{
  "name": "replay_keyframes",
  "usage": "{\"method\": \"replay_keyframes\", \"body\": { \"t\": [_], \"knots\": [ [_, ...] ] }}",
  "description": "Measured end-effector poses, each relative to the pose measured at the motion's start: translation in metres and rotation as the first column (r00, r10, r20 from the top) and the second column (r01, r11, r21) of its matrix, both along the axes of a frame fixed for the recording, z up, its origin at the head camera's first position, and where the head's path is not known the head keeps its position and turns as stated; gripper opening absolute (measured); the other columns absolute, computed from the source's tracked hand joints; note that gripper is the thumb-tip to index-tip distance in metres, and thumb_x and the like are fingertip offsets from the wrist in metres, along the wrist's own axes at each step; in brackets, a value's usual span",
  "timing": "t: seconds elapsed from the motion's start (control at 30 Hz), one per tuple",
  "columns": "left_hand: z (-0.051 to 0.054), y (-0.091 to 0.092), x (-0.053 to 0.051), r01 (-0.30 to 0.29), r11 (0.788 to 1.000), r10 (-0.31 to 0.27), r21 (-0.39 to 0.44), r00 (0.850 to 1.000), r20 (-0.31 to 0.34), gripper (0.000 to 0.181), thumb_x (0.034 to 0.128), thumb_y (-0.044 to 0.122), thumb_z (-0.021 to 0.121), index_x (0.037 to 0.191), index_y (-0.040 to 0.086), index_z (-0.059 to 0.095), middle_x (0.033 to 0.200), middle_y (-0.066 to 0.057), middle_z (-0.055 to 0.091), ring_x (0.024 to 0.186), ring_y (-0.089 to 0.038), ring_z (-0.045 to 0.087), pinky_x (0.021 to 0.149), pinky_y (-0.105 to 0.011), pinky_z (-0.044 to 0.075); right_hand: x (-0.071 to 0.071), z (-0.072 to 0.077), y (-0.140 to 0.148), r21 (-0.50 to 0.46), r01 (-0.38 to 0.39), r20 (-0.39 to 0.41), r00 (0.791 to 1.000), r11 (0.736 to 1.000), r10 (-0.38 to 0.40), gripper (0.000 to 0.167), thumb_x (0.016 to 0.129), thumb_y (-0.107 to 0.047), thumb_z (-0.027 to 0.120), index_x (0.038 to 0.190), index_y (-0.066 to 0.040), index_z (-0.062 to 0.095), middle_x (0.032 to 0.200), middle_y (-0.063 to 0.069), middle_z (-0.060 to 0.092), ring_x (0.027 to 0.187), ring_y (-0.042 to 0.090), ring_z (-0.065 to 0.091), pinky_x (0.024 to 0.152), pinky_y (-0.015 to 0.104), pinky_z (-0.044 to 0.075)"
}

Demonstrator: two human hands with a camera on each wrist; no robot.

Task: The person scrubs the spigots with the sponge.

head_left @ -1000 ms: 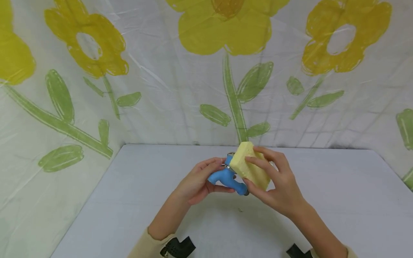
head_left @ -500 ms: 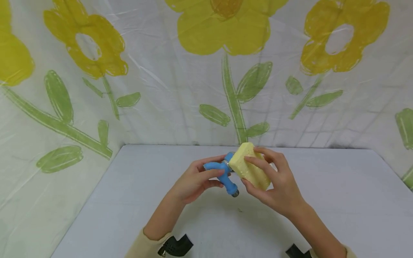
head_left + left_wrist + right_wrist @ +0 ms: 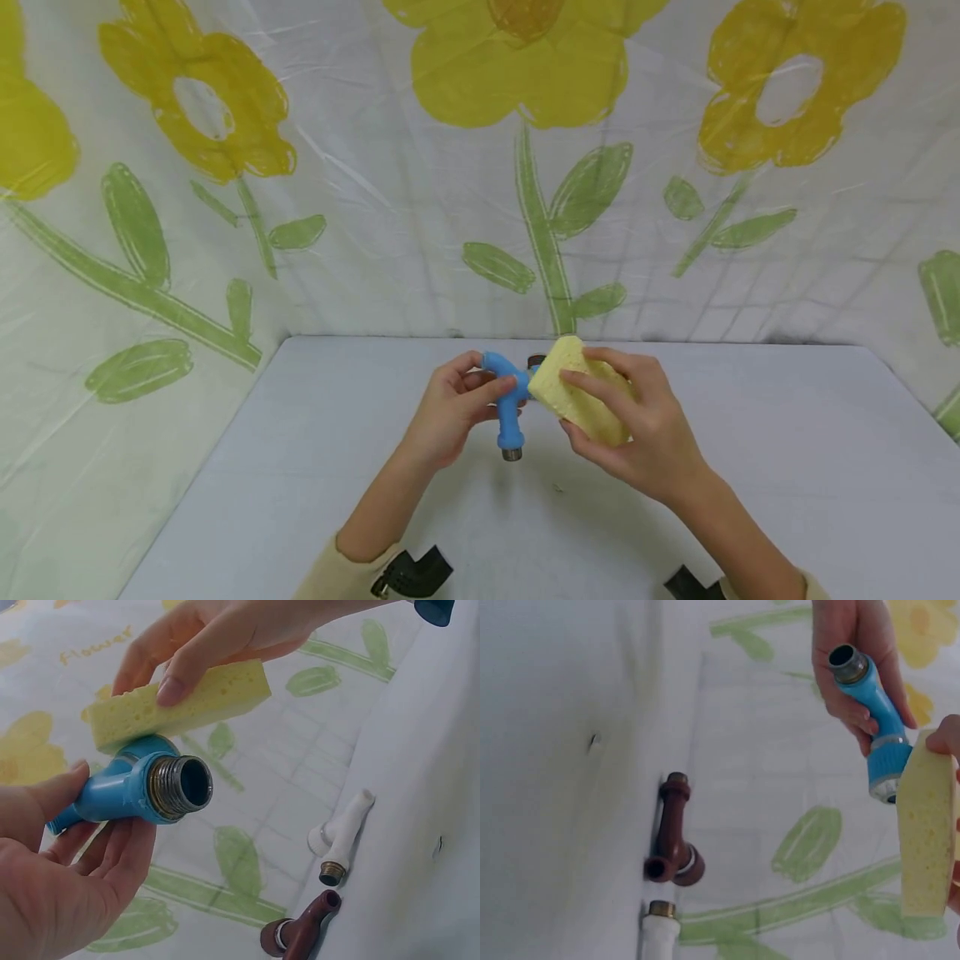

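A blue tap with threaded metal ends is pinched between the thumb and fingers of my left hand, above the table. One threaded end points down in the head view. My right hand grips a pale yellow sponge by its edges, thumb below and fingers above. The sponge touches the tap's far side in the left wrist view. In the head view it covers part of the tap's right side. The tap also shows its ribbed blue collar in the right wrist view.
A white tap and a dark red tap lie side by side on the white surface. A small crumb is on the white table. Behind hangs a sheet printed with yellow flowers.
My left hand has turned the blue tap so that its lower end swings left and now points down. The sponge in my right hand has shifted slightly left.
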State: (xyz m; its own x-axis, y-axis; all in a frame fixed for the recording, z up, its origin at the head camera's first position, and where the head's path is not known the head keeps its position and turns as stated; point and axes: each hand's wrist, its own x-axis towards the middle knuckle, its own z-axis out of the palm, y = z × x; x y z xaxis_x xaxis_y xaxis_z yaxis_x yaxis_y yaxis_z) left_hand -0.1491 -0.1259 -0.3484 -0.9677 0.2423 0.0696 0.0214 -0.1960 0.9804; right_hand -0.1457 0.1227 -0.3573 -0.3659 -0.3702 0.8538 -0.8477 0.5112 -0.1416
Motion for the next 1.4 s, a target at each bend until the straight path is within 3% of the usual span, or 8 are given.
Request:
{"method": "replay_keyframes", "body": {
  "t": [0.3,0.47,0.67,0.8,0.93,1.03,1.2,1.4],
  "knots": [
    [-0.001,0.001,0.000,-0.050,0.998,0.049,-0.045,0.999,-0.022,0.009,0.1003,-0.001,0.067,0.109,-0.004,0.064,0.090,-0.002,0.076,0.079,-0.016,0.077,0.081,-0.036,0.066,0.001,-0.001,-0.002,0.045,-0.006,0.016,1.000,0.999,0.005,0.043,0.103,-0.047,0.056,0.122,-0.015,0.076,0.131,0.018,0.064,0.109,0.037,0.059,0.085,0.043,0.055],
    [0.000,0.000,0.000,-0.015,0.997,0.010,-0.080,0.998,-0.065,0.017,0.1006,-0.001,0.067,0.115,-0.010,0.065,0.091,0.002,0.076,0.083,-0.014,0.077,0.085,-0.036,0.065,-0.002,0.000,0.001,0.038,0.018,0.020,1.000,0.999,-0.018,0.044,0.104,-0.047,0.052,0.122,-0.015,0.076,0.132,0.017,0.064,0.107,0.039,0.059,0.072,0.054,0.059],
    [-0.001,-0.009,-0.002,0.029,0.987,-0.055,-0.159,0.985,-0.163,0.020,0.1013,0.001,0.068,0.118,-0.010,0.068,0.097,0.003,0.072,0.080,-0.014,0.064,0.078,-0.025,0.058,0.001,0.002,0.005,0.098,-0.049,0.113,0.993,0.994,0.038,0.043,0.103,-0.047,0.052,0.123,-0.019,0.077,0.134,0.013,0.065,0.110,0.033,0.057,0.080,0.048,0.058],
    [-0.001,-0.015,-0.004,0.062,0.975,-0.111,-0.213,0.968,-0.227,0.019,0.1007,0.000,0.068,0.118,-0.007,0.070,0.101,0.000,0.072,0.074,-0.017,0.057,0.068,-0.025,0.051,0.002,0.004,0.005,0.126,-0.083,0.130,0.989,0.989,0.066,0.043,0.104,-0.048,0.052,0.123,-0.019,0.077,0.133,0.012,0.066,0.109,0.031,0.056,0.083,0.046,0.057],
    [0.002,-0.018,-0.004,0.071,0.956,-0.151,-0.286,0.952,-0.267,0.020,0.0994,-0.001,0.069,0.119,-0.004,0.073,0.109,-0.007,0.074,0.087,-0.016,0.067,0.077,-0.028,0.058,0.001,0.005,0.007,0.105,-0.066,0.141,0.989,0.992,0.050,0.044,0.105,-0.049,0.051,0.123,-0.019,0.077,0.132,0.012,0.066,0.108,0.031,0.057,0.080,0.047,0.058],
    [0.003,-0.020,-0.004,0.043,0.929,-0.174,-0.368,0.928,-0.330,0.020,0.0993,0.000,0.070,0.119,0.000,0.076,0.115,-0.010,0.076,0.100,-0.014,0.072,0.090,-0.032,0.061,0.001,0.004,0.008,0.105,-0.091,0.167,0.983,0.990,0.073,0.043,0.104,-0.049,0.053,0.125,-0.019,0.076,0.132,0.010,0.067,0.107,0.027,0.056,0.077,0.044,0.058],
    [0.004,-0.025,-0.003,-0.008,0.895,-0.218,-0.446,0.866,-0.451,0.023,0.0977,-0.001,0.072,0.119,0.003,0.078,0.119,-0.009,0.078,0.108,-0.017,0.075,0.095,-0.037,0.062,0.002,0.002,0.007,0.117,-0.145,0.199,0.973,0.982,0.120,0.040,0.103,-0.048,0.059,0.126,-0.020,0.076,0.130,0.008,0.067,0.103,0.022,0.056,0.075,0.038,0.057],
    [0.011,-0.028,0.001,0.028,0.875,-0.283,-0.484,0.840,-0.463,0.026,0.0960,-0.003,0.073,0.119,0.006,0.079,0.120,-0.007,0.078,0.110,-0.018,0.072,0.090,-0.034,0.063,0.002,0.002,0.010,0.111,-0.115,0.204,0.975,0.987,0.091,0.037,0.101,-0.045,0.063,0.124,-0.021,0.077,0.130,0.007,0.068,0.105,0.022,0.057,0.077,0.037,0.057]
  ]
}}
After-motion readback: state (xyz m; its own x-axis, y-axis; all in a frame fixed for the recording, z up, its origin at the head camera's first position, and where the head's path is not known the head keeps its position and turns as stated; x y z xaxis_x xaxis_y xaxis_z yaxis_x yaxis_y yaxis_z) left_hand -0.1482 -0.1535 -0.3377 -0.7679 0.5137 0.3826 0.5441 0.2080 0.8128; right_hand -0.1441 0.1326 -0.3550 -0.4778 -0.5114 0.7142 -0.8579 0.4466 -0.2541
